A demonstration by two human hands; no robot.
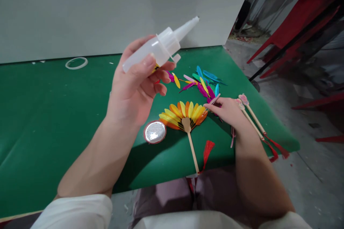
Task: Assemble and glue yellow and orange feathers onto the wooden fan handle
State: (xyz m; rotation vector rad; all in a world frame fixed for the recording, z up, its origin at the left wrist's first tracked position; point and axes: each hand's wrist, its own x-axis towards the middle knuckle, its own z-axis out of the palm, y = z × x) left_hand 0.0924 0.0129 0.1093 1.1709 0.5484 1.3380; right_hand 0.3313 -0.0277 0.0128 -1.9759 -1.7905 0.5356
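The left hand (134, 82) is raised above the green counter (53, 114), fingers wrapped round a translucent squeeze bottle (158, 46) that is tilted with its capped nozzle pointing up and to the right, well clear of the work. Down on the counter lies a small feather fan (184, 114), its yellow and orange feathers spread in a half-circle over a wooden stick with a red tassel (207, 152) trailing off the counter's front edge. The right hand (228, 111) rests at the fan's right edge, fingers pinched on a thin pinkish feather (215, 99) whose tip reaches towards the outermost orange feather. Just behind lies a loose scatter of feathers (202, 80) in blue, magenta and yellow, and to the right two more sticks (252, 118) with pink heads and red tassels. A round silvery lid (154, 132) sits near the fan's left side, and a clear ring (76, 63) lies far back by the wall. To my eye the careful way here is to bring the nozzle low and close before squeezing, so that only a small bead lands at the base where the feathers meet the stick, not on the vanes. The pinched feather wants to be held near its quill, laid in line with the fan's spread, then pressed lightly. The bottle's small side cap (176, 58) hangs loose, so it should be kept away from the feathers.
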